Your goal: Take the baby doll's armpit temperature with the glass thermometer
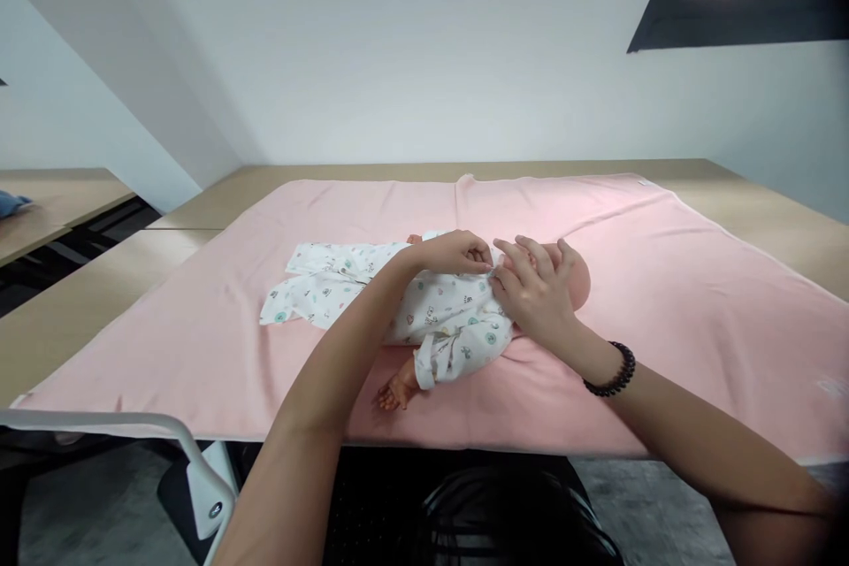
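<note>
A baby doll lies on its back, head to the right, wearing a white patterned sleepsuit. My left hand is closed, with its curled fingertips at the sleepsuit's neckline. Opposite it, my right hand pinches the same neckline at its near side, while its other fingers are raised and spread over the doll's face, hiding much of it. The doll's near hand sticks out of a cuffed sleeve, and my left forearm crosses over the suit's middle. Whatever fastening is between my fingertips is too small to make out.
Beneath the doll a pink blanket covers most of the wooden table and reaches its front edge. A white wall stands behind, with a dark-framed window at upper right. A white curved metal frame is at lower left.
</note>
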Tool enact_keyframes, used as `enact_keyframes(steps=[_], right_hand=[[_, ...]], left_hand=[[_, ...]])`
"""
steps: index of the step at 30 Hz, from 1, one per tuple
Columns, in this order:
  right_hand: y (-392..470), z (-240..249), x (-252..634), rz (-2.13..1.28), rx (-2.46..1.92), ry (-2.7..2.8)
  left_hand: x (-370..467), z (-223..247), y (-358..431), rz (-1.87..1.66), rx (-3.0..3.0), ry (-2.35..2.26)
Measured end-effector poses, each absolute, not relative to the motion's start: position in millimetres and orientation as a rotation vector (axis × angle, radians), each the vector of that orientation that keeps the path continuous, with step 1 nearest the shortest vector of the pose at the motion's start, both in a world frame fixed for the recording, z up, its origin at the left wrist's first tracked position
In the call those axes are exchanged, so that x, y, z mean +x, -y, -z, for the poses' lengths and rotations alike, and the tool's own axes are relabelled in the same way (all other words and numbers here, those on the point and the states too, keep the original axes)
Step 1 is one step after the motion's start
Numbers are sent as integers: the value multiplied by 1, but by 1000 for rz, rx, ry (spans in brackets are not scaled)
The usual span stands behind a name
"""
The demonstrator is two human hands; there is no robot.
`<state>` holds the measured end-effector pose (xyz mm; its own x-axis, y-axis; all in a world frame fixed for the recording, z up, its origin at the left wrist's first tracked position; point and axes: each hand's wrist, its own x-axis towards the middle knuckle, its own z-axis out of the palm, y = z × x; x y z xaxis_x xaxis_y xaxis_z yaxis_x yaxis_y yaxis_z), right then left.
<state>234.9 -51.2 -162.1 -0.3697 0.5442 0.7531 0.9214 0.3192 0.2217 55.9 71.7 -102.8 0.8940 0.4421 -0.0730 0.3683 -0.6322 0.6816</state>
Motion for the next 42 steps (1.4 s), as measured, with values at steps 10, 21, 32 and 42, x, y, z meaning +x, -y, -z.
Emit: enact_keyframes(steps=[10, 21, 32, 42], right_hand=[[45, 168, 236, 1008, -1313, 1938], [49, 155, 238, 931, -1287, 1845], [22, 93, 301, 415, -1273, 1648], [-88, 134, 340, -1630, -913, 1571]], left_hand=[[56, 100, -67, -198, 2235, -508], [28, 70, -65, -63, 2204, -580], [15, 69, -68, 22, 2471, -965], [34, 136, -101, -266, 2664, -1098]])
